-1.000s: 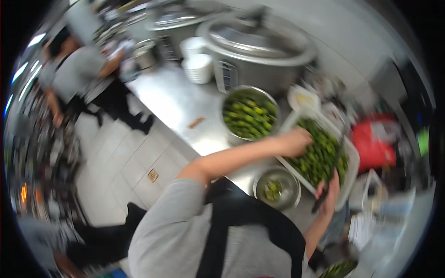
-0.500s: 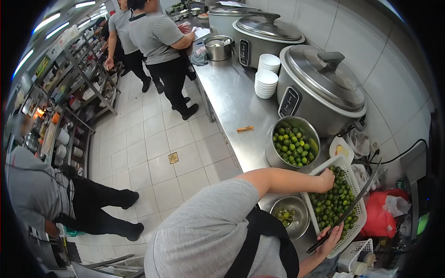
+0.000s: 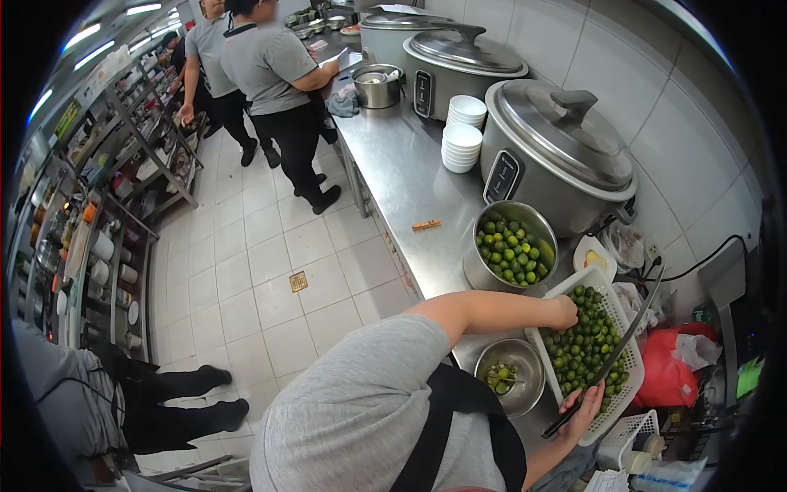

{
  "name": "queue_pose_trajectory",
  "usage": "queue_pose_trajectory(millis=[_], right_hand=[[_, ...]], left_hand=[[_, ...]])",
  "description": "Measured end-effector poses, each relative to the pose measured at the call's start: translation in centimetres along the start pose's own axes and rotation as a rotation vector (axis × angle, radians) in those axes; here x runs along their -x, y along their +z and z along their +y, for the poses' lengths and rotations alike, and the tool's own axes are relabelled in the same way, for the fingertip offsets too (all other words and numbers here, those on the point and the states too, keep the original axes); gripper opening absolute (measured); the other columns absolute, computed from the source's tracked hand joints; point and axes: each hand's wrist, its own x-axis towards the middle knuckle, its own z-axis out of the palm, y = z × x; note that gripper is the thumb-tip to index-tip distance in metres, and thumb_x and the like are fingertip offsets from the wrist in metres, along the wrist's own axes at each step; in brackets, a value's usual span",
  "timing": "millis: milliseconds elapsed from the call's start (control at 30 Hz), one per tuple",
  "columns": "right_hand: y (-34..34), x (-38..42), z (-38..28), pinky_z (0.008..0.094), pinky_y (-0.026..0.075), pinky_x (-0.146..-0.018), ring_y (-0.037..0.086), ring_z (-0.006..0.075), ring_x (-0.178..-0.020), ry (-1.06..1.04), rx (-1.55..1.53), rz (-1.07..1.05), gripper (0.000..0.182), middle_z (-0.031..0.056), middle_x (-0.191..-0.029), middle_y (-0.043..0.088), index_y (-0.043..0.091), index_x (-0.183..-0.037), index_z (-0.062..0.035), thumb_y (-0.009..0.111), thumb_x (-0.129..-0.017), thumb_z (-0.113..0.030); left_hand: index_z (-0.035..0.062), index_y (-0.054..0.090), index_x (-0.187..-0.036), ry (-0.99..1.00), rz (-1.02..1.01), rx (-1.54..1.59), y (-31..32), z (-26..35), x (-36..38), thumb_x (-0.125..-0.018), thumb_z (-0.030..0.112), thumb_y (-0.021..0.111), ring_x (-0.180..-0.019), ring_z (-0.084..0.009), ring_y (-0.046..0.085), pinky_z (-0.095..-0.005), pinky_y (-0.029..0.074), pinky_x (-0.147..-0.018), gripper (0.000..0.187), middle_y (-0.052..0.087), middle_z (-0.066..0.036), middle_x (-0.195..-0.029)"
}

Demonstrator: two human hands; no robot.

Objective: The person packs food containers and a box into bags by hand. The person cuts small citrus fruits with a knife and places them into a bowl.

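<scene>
My left hand (image 3: 563,312) is over the near-left part of a white plastic basket (image 3: 539,348) filled with small green limes (image 3: 586,336). Its fingers curl down, closed, and whatever they hold is hidden. At the basket's near end, my right hand (image 3: 584,412) grips the dark handle of a long knife (image 3: 627,336), whose blade slants up across the basket towards the wall. Beside the basket stands a steel bowl (image 3: 531,373) with cut lime pieces in it. Behind my left forearm, a steel pot (image 3: 548,238) holds more whole limes.
Large rice cookers (image 3: 566,139) line the wall, with stacked white bowls (image 3: 461,148) in front. A small orange-brown item (image 3: 426,225) lies on the steel counter (image 3: 393,180). A red bag (image 3: 674,365) sits right of the basket. Other people stand on the tiled floor (image 3: 270,271).
My left hand has shifted a little left, towards the basket's rim. The knife stays in my right hand. The co-worker at left has moved lower in view.
</scene>
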Motion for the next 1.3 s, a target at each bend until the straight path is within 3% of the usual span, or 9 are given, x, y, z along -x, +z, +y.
queue_pose_trajectory(millis=[100, 167, 300, 500, 567, 767, 1067, 1300], right_hand=[[0.0, 0.0, 0.0, 0.0217, 0.034, -0.035, 0.039, 0.0092, -0.041, -0.013, -0.006, -0.025, 0.061, 0.0034, -0.055, 0.040, 0.020, -0.139, -0.0082, 0.047, -0.092, -0.037], [0.0, 0.0, -0.2, 0.0217, 0.034, -0.036, 0.039, 0.0093, -0.041, -0.007, -0.012, -0.024, 0.062, 0.0035, -0.056, 0.041, 0.019, -0.139, -0.0075, 0.047, -0.091, -0.038], [0.8, 0.3, -0.6, 0.0215, 0.034, -0.036, 0.038, 0.0083, -0.041, -0.014, -0.004, 0.014, 0.058, 0.0029, -0.055, 0.040, 0.023, -0.138, -0.0058, 0.045, -0.093, -0.035], [0.5, 0.3, -0.4, 0.0215, 0.034, -0.036, 0.039, 0.0082, -0.042, -0.013, -0.003, 0.006, 0.057, 0.0026, -0.056, 0.040, 0.023, -0.137, -0.0059, 0.045, -0.093, -0.034], [0.6, 0.2, -0.4, 0.0217, 0.034, -0.036, 0.039, 0.0081, -0.042, -0.015, -0.003, 0.010, 0.057, 0.0022, -0.056, 0.039, 0.024, -0.137, -0.0056, 0.046, -0.093, -0.034], [0.6, 0.2, -0.4, 0.0218, 0.035, -0.035, 0.039, 0.0082, -0.043, -0.018, -0.011, 0.000, 0.056, 0.0018, -0.057, 0.039, 0.025, -0.137, -0.0045, 0.046, -0.093, -0.033], [0.7, 0.2, -0.7, 0.0215, 0.034, -0.035, 0.039, 0.0081, -0.042, -0.012, 0.000, -0.023, 0.055, 0.0021, -0.056, 0.039, 0.025, -0.137, -0.0059, 0.045, -0.093, -0.033], [0.6, 0.2, -0.6, 0.0216, 0.034, -0.035, 0.038, 0.0083, -0.041, -0.006, -0.003, -0.009, 0.054, 0.0020, -0.056, 0.039, 0.025, -0.137, -0.0069, 0.045, -0.093, -0.033]], left_hand=[[0.0043, 0.049, -0.120, -0.039, 0.052, 0.010, 0.0, 0.7, 1.4, -0.085, 0.020, 0.052, -0.090, -0.0284, 0.061, -0.0377, 0.050, -0.069, 0.039, 0.061, -0.014, -0.102], [0.0021, 0.049, -0.118, -0.063, 0.198, 0.025, 1.6, 1.0, 1.0, -0.082, 0.016, 0.052, -0.085, -0.0270, 0.063, -0.0373, 0.050, -0.067, 0.039, 0.064, -0.013, -0.091], [0.0004, 0.048, -0.117, -0.142, 0.247, 0.077, 1.9, 1.4, 1.8, -0.080, 0.014, 0.052, -0.079, -0.0272, 0.064, -0.0372, 0.051, -0.065, 0.040, 0.064, -0.015, -0.090], [-0.0010, 0.047, -0.116, -0.137, 0.254, 0.274, 0.1, 1.6, 3.9, -0.082, 0.018, 0.048, -0.079, -0.0291, 0.064, -0.0394, 0.050, -0.063, 0.039, 0.065, -0.015, -0.084], [-0.0004, 0.050, -0.106, -0.130, 0.300, 0.321, 0.4, 1.5, 3.7, -0.085, 0.028, 0.051, -0.076, -0.0312, 0.063, -0.0419, 0.048, -0.063, 0.036, 0.063, -0.017, -0.074], [0.0020, 0.054, -0.101, -0.099, 0.238, 0.494, -0.8, 1.8, 5.2, -0.081, 0.045, 0.055, -0.077, -0.0340, 0.061, -0.0428, 0.047, -0.068, 0.047, 0.063, -0.017, -0.077], [0.0040, 0.056, -0.088, -0.032, 0.388, 0.597, -0.2, 1.8, 5.1, -0.078, 0.042, 0.061, -0.076, -0.0339, 0.061, -0.0428, 0.046, -0.068, 0.040, 0.063, -0.014, -0.075], [0.0048, 0.057, -0.086, 0.056, 0.333, 0.609, 0.0, 1.7, 4.8, -0.074, 0.041, 0.066, -0.075, -0.0330, 0.060, -0.0426, 0.046, -0.067, 0.039, 0.062, -0.013, -0.074]])
